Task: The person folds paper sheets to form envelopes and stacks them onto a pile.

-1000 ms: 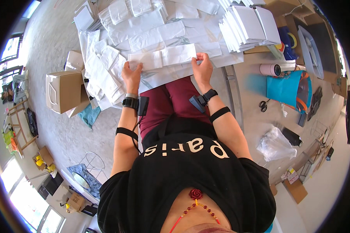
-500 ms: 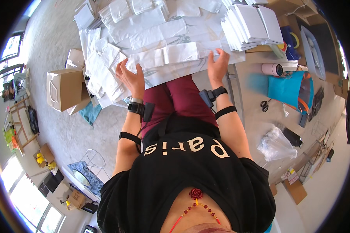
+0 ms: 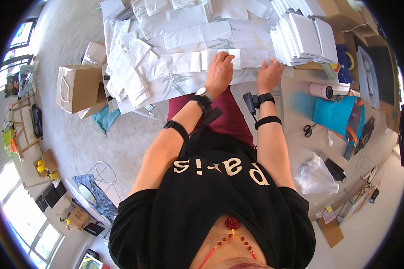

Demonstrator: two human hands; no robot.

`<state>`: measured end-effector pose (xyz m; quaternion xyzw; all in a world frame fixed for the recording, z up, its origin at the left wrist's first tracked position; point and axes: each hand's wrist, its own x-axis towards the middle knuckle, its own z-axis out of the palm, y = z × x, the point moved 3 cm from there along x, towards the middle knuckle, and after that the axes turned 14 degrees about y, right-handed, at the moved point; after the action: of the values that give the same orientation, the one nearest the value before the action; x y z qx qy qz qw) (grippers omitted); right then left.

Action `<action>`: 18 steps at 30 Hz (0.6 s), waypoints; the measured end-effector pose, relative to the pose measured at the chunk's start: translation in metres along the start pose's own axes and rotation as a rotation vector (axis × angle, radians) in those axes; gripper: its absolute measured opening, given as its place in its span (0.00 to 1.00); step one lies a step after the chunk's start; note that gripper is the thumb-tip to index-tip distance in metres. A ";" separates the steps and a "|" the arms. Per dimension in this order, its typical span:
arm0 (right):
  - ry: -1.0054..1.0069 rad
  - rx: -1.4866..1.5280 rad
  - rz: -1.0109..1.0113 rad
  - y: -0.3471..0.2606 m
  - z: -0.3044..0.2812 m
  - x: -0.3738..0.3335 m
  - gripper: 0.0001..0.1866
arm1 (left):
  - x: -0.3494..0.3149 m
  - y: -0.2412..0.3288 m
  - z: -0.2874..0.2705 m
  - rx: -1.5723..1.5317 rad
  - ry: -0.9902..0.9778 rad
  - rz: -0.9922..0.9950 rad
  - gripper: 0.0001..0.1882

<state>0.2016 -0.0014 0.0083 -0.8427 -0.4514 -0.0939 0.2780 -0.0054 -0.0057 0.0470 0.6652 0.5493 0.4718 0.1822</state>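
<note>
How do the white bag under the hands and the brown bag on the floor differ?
The white paper bag lies folded flat on the table; the brown paper bag stands opened into a box shape on the floor. The left hand rests on the white one and the right hand at its right end; nothing touches the brown one. The brown bag shows a white handle; none shows on the white. Both look like paper.

A folded cloth strip [image 3: 220, 60] lies before the person, stacked sheets [image 3: 303, 38] to its right (a cardboard box [image 3: 76, 87] far left).
</note>
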 end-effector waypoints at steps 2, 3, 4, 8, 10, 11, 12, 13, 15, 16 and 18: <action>0.001 0.021 0.027 0.002 0.002 0.000 0.15 | 0.004 -0.002 0.006 0.005 0.005 0.013 0.16; 0.002 0.031 0.040 0.003 0.004 -0.001 0.15 | 0.005 -0.004 0.008 0.012 0.001 0.005 0.16; -0.008 0.047 0.045 0.004 0.006 -0.001 0.14 | 0.006 -0.006 0.010 0.018 -0.002 -0.002 0.16; -0.034 0.082 0.057 0.008 0.012 0.001 0.10 | 0.007 -0.014 0.017 0.005 -0.008 -0.040 0.17; -0.030 0.090 0.035 0.009 0.016 0.001 0.09 | 0.006 -0.018 0.019 0.022 -0.035 -0.057 0.17; -0.020 0.095 0.010 0.010 0.017 0.003 0.09 | 0.007 -0.018 0.020 0.027 -0.048 -0.065 0.18; -0.011 0.100 -0.014 0.011 0.017 0.004 0.09 | 0.007 -0.019 0.020 0.028 -0.050 -0.063 0.18; 0.026 0.119 -0.063 0.012 0.016 0.005 0.09 | 0.007 -0.020 0.020 0.028 -0.054 -0.060 0.19; 0.092 0.161 -0.164 0.003 0.006 0.002 0.08 | 0.006 -0.021 0.019 0.033 -0.052 -0.061 0.20; 0.094 0.191 -0.165 0.001 0.002 0.002 0.08 | 0.006 -0.021 0.019 0.034 -0.048 -0.062 0.21; 0.094 0.255 -0.163 -0.006 -0.008 0.002 0.08 | 0.005 -0.020 0.019 0.047 -0.048 -0.070 0.21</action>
<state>0.1982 -0.0018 0.0179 -0.7558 -0.5130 -0.0976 0.3950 -0.0010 0.0112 0.0247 0.6606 0.5786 0.4363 0.1961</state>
